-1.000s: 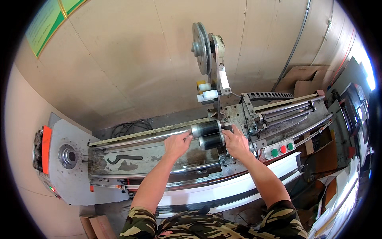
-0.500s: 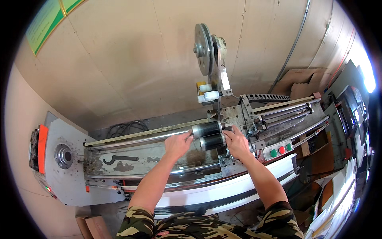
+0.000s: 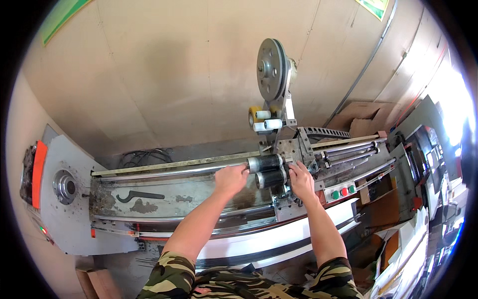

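The two dark metal rollers (image 3: 269,170) are seen stacked near the right end of the long machine bed (image 3: 164,197), below the upright pulley wheel (image 3: 269,69). Their left ends are gripped by the curled left hand (image 3: 230,178); the right hand (image 3: 300,180) is pressed against their right ends, its grip not clearly shown.

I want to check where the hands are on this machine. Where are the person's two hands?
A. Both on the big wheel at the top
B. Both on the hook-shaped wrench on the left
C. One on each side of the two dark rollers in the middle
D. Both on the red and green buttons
C: the left hand and the right hand sit at either end of the two dark rollers, away from wheel, buttons and wrench.
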`<state>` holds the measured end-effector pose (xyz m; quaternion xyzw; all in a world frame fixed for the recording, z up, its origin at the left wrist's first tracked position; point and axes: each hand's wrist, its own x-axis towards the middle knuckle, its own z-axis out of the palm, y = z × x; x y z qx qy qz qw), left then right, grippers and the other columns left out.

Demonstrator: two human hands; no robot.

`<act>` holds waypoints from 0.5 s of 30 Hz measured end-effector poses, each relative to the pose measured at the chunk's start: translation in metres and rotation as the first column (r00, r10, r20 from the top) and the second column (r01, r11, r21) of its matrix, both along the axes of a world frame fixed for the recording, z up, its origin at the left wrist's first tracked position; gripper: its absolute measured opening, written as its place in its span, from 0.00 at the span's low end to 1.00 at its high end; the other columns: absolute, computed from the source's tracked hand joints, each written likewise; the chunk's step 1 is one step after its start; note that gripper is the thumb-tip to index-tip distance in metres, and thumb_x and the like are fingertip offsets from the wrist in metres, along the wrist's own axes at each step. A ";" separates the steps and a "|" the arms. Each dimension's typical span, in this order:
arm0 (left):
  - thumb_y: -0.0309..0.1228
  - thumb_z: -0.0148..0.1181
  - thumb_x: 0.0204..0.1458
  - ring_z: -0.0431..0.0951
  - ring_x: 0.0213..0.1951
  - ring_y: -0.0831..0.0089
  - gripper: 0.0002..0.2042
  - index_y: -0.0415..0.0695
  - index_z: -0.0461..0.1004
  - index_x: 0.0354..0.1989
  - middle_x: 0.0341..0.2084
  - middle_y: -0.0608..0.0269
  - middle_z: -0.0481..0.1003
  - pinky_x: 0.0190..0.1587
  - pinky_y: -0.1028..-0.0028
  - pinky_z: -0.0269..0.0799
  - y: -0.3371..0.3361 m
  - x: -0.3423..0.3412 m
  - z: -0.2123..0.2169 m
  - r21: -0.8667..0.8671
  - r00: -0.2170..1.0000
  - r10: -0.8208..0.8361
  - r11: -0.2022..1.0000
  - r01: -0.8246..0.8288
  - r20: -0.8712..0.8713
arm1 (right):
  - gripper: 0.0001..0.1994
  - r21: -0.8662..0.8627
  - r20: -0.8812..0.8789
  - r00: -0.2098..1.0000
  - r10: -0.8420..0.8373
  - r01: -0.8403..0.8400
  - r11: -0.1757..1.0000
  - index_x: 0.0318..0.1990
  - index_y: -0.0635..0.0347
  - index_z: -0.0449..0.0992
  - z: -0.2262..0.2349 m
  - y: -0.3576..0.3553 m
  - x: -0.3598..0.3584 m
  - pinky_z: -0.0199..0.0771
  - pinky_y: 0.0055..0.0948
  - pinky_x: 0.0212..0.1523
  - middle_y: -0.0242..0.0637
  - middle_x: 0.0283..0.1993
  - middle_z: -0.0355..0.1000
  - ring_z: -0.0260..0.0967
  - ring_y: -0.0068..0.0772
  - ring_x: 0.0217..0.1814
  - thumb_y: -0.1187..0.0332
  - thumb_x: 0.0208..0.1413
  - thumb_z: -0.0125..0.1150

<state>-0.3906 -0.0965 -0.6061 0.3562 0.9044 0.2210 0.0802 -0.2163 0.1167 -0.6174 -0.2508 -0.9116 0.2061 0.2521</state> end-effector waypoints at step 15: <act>0.44 0.54 0.59 0.83 0.38 0.51 0.14 0.55 0.81 0.48 0.32 0.52 0.82 0.40 0.52 0.75 0.021 0.004 -0.006 0.062 0.990 -0.065 0.996 0.057 0.122 | 0.08 0.243 -0.049 0.988 0.147 -0.131 0.961 0.39 0.61 0.80 0.041 -0.098 -0.012 0.77 0.42 0.47 0.44 0.43 0.79 0.76 0.50 0.45 0.74 0.51 0.63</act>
